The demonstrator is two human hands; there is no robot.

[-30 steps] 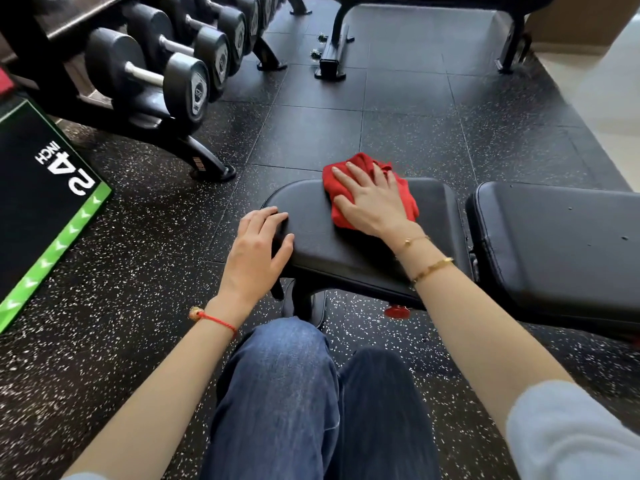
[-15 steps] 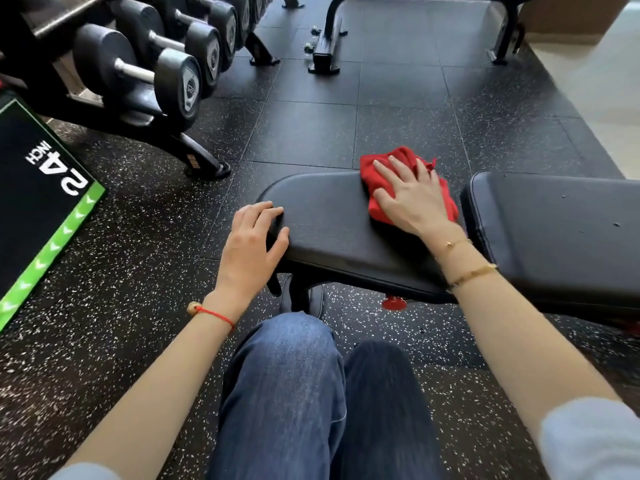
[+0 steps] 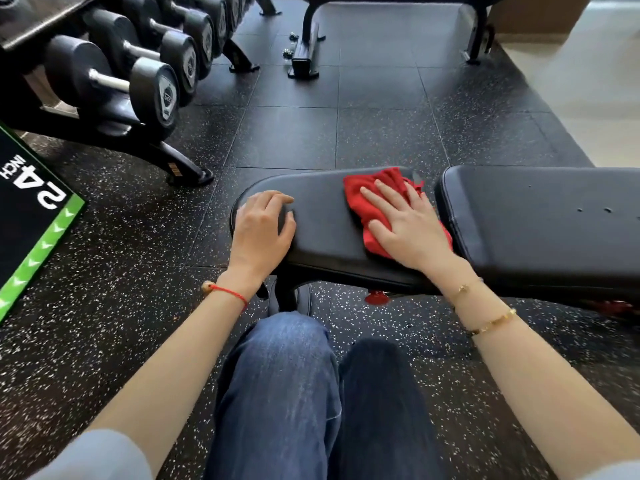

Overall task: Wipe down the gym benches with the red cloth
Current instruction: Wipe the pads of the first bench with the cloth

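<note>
— Where's the cloth right now?

— The red cloth (image 3: pixel 367 209) lies on the seat pad (image 3: pixel 329 233) of the bench, toward its right end, just beside the gap before the back pad (image 3: pixel 540 230). My right hand (image 3: pixel 405 226) is flat on top of it, palm down, fingers spread wide and pressing it against the vinyl. I'm not gripping it; it's pinned under my palm, with bunched folds sticking out past my fingertips and along the left side.

— And your other hand?

— My left hand (image 3: pixel 263 226) rests on the rounded left end of the same pad, fingers loosely curled over the top, thumb on the surface. It holds nothing. Both hands are on the pad, well apart from each other.

— Anything around you?

— My knees in blue jeans (image 3: pixel 287 386) are below the pad, over the speckled rubber floor (image 3: pixel 287 136). A rack of dumbbells (image 3: pixel 138 81) stands to the upper left, and a black box with a green edge (image 3: pixel 31 216) marked "24 INCH" sits at the far left. Another black frame (image 3: pixel 308 46) stands farther back.

— Something red under the bench?

— Yes, a small red part (image 3: pixel 375 297) below the seat, possibly an adjustment knob; it's too shadowed to be sure.
</note>
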